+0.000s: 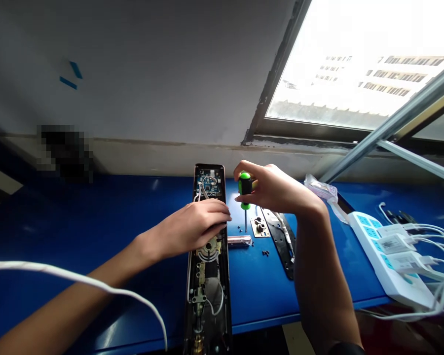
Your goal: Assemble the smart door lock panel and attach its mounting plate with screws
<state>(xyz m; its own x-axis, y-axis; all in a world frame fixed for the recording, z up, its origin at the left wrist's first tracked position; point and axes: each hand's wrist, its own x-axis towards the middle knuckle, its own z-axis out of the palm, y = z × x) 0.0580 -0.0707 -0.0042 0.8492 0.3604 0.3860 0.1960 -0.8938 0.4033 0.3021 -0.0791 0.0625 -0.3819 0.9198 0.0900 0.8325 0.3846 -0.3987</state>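
A long, narrow electronic door lock housing (191, 276) lies with its inside up, showing a blue circuit board (209, 185), white wires and metal parts. My left hand (196, 222) reaches across its middle, fingers curled over it and tips at the right rim; the parts beneath are hidden. To the right, my right hand (266, 185) grips a green and black screwdriver (245, 190), its shaft pointing down. The tip is near a few small dark screws (239, 229) and a square metal plate (259, 227) on the blue table.
A black back panel (286, 246) with a white cable lies under my right forearm. More small screws (265, 253) and a pinkish metallic bar (240, 240) are beside the housing. Farther right stands a white power strip (373, 256) with plugged adapters. A white cable (96, 281) crosses my left forearm.
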